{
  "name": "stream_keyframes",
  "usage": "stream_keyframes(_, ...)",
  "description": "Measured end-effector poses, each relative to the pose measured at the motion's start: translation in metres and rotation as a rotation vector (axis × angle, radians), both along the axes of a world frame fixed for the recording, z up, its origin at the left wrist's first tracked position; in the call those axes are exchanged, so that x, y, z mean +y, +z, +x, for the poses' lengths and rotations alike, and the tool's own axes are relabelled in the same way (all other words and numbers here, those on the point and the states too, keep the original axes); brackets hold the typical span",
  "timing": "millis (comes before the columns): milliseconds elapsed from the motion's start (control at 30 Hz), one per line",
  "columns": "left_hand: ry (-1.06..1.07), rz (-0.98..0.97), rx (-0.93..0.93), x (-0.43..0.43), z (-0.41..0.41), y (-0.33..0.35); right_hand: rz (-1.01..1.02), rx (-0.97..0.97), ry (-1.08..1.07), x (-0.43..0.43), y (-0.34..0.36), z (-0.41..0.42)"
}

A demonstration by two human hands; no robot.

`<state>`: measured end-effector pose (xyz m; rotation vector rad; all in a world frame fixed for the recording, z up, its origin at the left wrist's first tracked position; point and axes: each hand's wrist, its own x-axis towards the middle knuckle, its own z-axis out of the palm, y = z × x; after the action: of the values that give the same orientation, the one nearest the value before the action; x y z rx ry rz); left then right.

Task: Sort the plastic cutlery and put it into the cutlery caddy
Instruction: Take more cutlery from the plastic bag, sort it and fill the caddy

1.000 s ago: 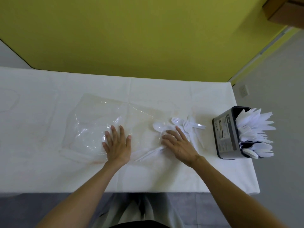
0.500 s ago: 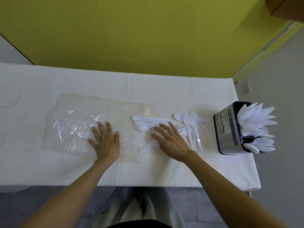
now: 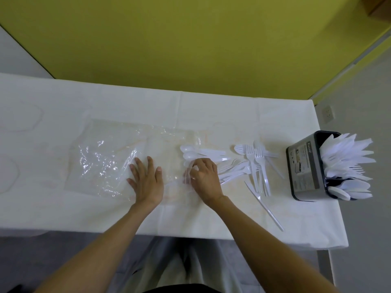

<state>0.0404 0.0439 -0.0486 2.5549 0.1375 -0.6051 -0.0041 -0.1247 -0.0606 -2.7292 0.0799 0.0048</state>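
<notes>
The left hand (image 3: 146, 182) is lying flat, palm down with the fingers spread wide, pressing on a clear plastic bag (image 3: 105, 159) that is spreading over the white-clothed worktop (image 3: 211, 111) well to the left of the cutlery caddy (image 3: 302, 166). Its forearm is reaching in from the near edge at a slant.

The right hand (image 3: 204, 178) is sitting just beside it, on the caddy side, knuckles up and fingers curled in. It seems to be pinching the bag's open edge, though the clear film is making that hard to judge.

A few loose spoons (image 3: 201, 153) are lying at the tips of those fingers, bowls pointing away from the caddy. A heap of forks (image 3: 257, 163) is lying between the right hand and the caddy, apart from both. A single knife (image 3: 264, 205) is lying slantwise in front of the forks, its near end coming close to the worktop's front edge.

The dark caddy is standing close to the worktop's right end, with white knives, forks and spoons fanning out past its rim on the side away from the hands. A strip of bare cloth is showing between the forks and the caddy. A wider band is running behind the caddy along the far edge, below the yellow wall (image 3: 190, 39).
</notes>
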Motion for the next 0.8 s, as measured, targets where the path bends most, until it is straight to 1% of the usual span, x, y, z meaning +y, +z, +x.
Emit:
stream_keyframes(33, 0.0, -0.002, 0.0, 0.0, 0.0, 0.0, 0.019, 0.016, -0.012, 0.001, 0.0, 0.001)
stream_keyframes(100, -0.001, -0.004, -0.001, 0.001, 0.0, -0.001, 0.118, 0.015, -0.054, -0.004, 0.001, 0.002)
stream_keyframes(167, -0.002, -0.002, -0.007, 0.003, 0.0, -0.002, 0.219, -0.001, -0.137, -0.017, 0.011, 0.002)
stream_keyframes(200, -0.004, 0.003, -0.015, 0.004, 0.001, -0.003, 0.234, -0.019, -0.173, -0.026, 0.015, 0.001)
stream_keyframes(300, -0.013, 0.039, -0.045, 0.009, 0.003, -0.006, 0.196, -0.086, -0.281, -0.062, 0.02, -0.008)
stream_keyframes(400, -0.015, 0.093, -0.062, 0.017, 0.006, -0.009, 0.108, -0.151, -0.359, -0.089, 0.019, -0.017)
stream_keyframes(467, -0.002, 0.123, -0.077, 0.017, 0.006, -0.008, 0.044, -0.168, -0.332, -0.092, 0.018, -0.015)
stream_keyframes(500, 0.002, 0.126, -0.089, 0.014, 0.004, -0.007, 0.017, -0.142, -0.282, -0.089, 0.017, -0.01)
stream_keyframes(567, -0.029, 0.095, -0.132, 0.004, -0.003, -0.003, -0.016, -0.024, -0.115, -0.074, 0.015, 0.001)
stream_keyframes(633, -0.147, 0.038, -0.186, -0.008, -0.013, 0.0, -0.024, 0.13, 0.005, -0.054, 0.013, 0.012)
stream_keyframes(700, -0.27, 0.022, -0.183, -0.018, -0.022, 0.001, 0.026, 0.209, -0.008, -0.039, 0.008, 0.018)
stream_keyframes(733, -0.294, 0.026, -0.152, -0.022, -0.025, 0.001, 0.038, 0.196, -0.022, -0.035, 0.006, 0.019)
stream_keyframes(800, -0.285, 0.036, -0.082, -0.023, -0.026, -0.001, 0.016, 0.074, -0.026, -0.034, 0.002, 0.016)
